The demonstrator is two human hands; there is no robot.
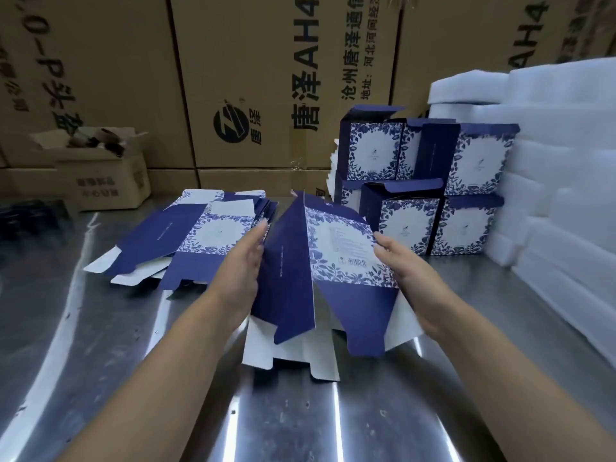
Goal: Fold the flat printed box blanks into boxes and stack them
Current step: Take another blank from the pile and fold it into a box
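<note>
Above near steel table (300,421), holds half-opened blue printed box blank (336,248), left hand (241,265) pressing straight fingers (258,230) on its left panel, right hand (403,265) pinching its right edge, flat blanks (186,241) piled far left, folded boxes (466,195) stacked far right

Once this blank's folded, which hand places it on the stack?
Right, probably. The right hand holds the blank at the edge nearest the folded boxes; the left hand is on the far side, by the flat pile.
</note>
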